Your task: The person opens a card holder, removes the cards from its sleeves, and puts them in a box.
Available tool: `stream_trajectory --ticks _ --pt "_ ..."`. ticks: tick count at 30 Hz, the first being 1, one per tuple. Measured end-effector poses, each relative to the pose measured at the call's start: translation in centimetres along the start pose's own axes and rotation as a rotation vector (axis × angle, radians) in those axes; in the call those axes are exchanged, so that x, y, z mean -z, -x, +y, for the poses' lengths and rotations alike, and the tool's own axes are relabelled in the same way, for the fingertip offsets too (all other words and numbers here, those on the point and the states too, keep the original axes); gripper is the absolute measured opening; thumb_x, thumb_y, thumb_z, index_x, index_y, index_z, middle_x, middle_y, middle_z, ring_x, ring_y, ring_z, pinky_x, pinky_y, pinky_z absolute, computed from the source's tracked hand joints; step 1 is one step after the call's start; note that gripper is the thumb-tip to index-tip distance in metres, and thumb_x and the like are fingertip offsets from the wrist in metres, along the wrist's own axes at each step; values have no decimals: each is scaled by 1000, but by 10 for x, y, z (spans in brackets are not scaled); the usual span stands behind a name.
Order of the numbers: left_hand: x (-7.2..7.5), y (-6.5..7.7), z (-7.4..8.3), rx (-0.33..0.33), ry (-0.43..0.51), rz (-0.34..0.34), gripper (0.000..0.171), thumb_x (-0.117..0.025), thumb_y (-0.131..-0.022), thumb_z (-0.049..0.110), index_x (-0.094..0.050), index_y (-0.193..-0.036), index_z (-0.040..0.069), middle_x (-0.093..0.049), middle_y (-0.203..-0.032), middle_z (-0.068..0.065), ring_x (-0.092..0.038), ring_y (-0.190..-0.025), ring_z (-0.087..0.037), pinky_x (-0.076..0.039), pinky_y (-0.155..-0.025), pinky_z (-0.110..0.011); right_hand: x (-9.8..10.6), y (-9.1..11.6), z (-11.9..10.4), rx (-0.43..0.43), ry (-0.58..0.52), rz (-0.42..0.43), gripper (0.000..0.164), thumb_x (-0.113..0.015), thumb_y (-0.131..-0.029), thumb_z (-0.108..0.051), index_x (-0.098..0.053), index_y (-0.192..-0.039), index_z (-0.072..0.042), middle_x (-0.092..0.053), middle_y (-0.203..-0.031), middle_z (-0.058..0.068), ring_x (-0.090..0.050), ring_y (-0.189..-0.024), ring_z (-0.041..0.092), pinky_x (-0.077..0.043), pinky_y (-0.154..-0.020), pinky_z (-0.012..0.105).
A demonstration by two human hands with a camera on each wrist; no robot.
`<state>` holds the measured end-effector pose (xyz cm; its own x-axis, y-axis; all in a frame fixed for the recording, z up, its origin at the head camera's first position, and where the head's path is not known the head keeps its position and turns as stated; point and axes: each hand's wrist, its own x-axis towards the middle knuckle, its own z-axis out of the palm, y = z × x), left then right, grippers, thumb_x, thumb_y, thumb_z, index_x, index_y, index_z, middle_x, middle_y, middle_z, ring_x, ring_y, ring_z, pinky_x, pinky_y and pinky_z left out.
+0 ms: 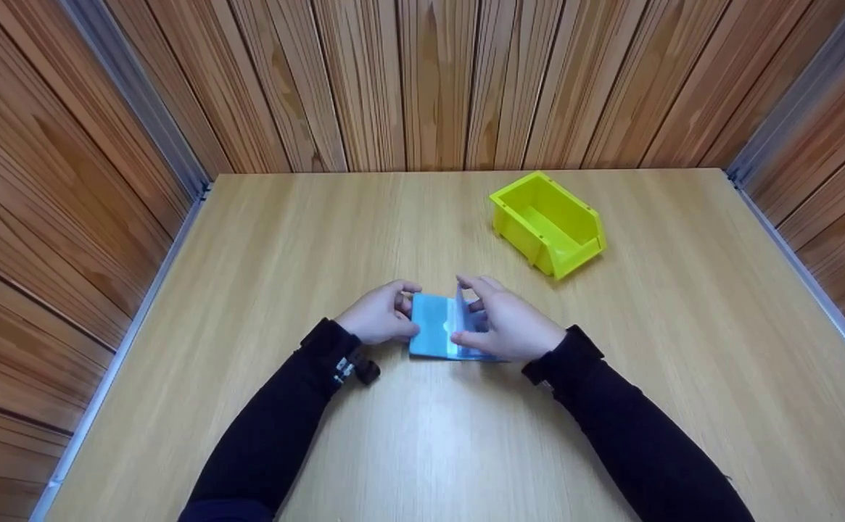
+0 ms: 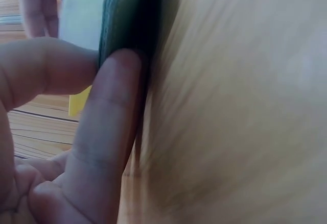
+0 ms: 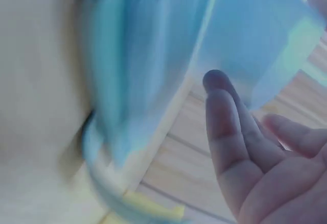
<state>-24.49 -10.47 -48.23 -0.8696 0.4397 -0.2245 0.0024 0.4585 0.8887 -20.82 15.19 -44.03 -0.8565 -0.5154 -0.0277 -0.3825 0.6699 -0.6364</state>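
A light blue card holder (image 1: 433, 326) lies opened out on the wooden table, with clear plastic sleeves inside. My left hand (image 1: 378, 313) pinches the cover's left edge; the left wrist view shows thumb and finger (image 2: 110, 96) on either side of the dark, stitched-looking rim. At the other half, my right hand (image 1: 509, 322) holds a raised clear sleeve (image 1: 462, 312), thumb low on it and index finger at its top edge. The right wrist view has the sleeves (image 3: 245, 45) fanned up and blurred, other fingers (image 3: 222, 117) extended beside them. The right cover is partly hidden beneath that hand.
A yellow bin (image 1: 549, 221) stands at the back right of the table, beyond the right hand. Wood-panelled walls (image 1: 437, 87) with grey metal corner strips enclose the table (image 1: 284, 239) at the back and both sides.
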Motion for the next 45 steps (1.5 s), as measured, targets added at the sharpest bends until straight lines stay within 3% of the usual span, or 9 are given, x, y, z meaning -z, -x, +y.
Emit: stream_trajectory --ticks 3,7,12,18,24,29,37,45 --pt "0 0 0 -7 12 -4 67 -71 -78 3 -45 -139 8 -63 -99 -9 -65 -84 -17 -58 -70 -29 -9 4 -8 91 51 -44 84 -71 -87 -47 -33 -153 -14 -47 -146 9 -57 -124 24 -49 -101 42" --pt "-1 0 1 -22 19 1 62 -66 -80 2 -46 -139 7 -63 -98 -9 -64 -84 -17 -59 -70 -31 -21 8 -16 189 196 -104 70 -67 -90 -47 -48 -144 -7 -57 -137 12 -53 -126 23 -43 -107 40" --pt "-1 1 1 -19 22 1 63 -72 -80 6 -47 -137 6 -62 -98 -9 -65 -85 -17 -59 -70 -31 -30 10 -20 197 274 -147 60 -66 -91 -46 -57 -134 -5 -59 -134 7 -50 -130 23 -39 -111 39" --pt "0 1 1 -4 39 -15 69 -77 -79 7 -45 -140 6 -60 -100 -10 -66 -84 -17 -58 -72 -30 -25 9 -14 220 239 -136 56 -67 -91 -40 -56 -133 -4 -60 -132 9 -54 -126 23 -42 -107 39" --pt "0 1 2 16 40 -18 70 -79 -78 6 -45 -140 9 -61 -100 -10 -66 -84 -18 -58 -72 -30 4 4 0 47 151 -52 64 -71 -89 -34 -48 -142 -7 -55 -138 15 -53 -126 29 -42 -107 47" --pt "1 1 1 33 45 -17 71 -79 -79 5 -44 -140 10 -60 -101 -10 -65 -85 -18 -58 -72 -29 20 2 17 -92 130 -21 79 -82 -78 -39 -48 -142 -7 -54 -138 16 -53 -124 33 -44 -104 50" --pt "1 0 1 42 23 -6 70 -79 -79 7 -45 -140 12 -60 -103 -8 -66 -87 -18 -58 -73 -30 16 -4 35 -174 215 -59 99 -89 -63 -50 -48 -143 -8 -53 -135 11 -53 -118 27 -42 -106 48" --pt "1 1 1 33 21 -19 71 -78 -79 7 -44 -141 9 -60 -104 -9 -67 -87 -18 -58 -73 -30 12 -5 39 -184 263 -77 96 -89 -62 -53 -52 -139 -7 -54 -125 9 -50 -108 26 -44 -101 46"
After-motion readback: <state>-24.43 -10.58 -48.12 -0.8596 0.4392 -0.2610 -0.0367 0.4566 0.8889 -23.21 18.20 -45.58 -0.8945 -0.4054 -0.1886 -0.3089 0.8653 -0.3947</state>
